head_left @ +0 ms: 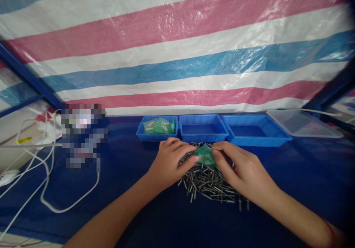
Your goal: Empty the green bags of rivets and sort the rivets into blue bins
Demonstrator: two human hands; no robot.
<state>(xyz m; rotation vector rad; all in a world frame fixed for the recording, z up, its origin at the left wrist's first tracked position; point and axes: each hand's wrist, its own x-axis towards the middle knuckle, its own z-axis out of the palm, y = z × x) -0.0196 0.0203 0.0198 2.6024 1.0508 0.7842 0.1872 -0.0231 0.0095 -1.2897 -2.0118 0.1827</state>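
Note:
A small green plastic bag (205,156) is held between my two hands, just above a heap of metal rivets (206,183) on the dark blue table. My left hand (173,159) pinches the bag's left side between thumb and fingers. On the other side, my right hand (238,163) grips the bag's upper right edge with thumb and forefinger. Whether anything is inside the bag is hard to make out. Beyond my left hand, a blue bin (157,138) holds several filled green bags (159,126).
Two more blue bins (203,134) (256,140) stand in the same row. A clear plastic lid (303,124) lies at the right. White cables (69,209) and a blurred-out object (81,137) occupy the left. A striped sheet (177,63) hangs behind.

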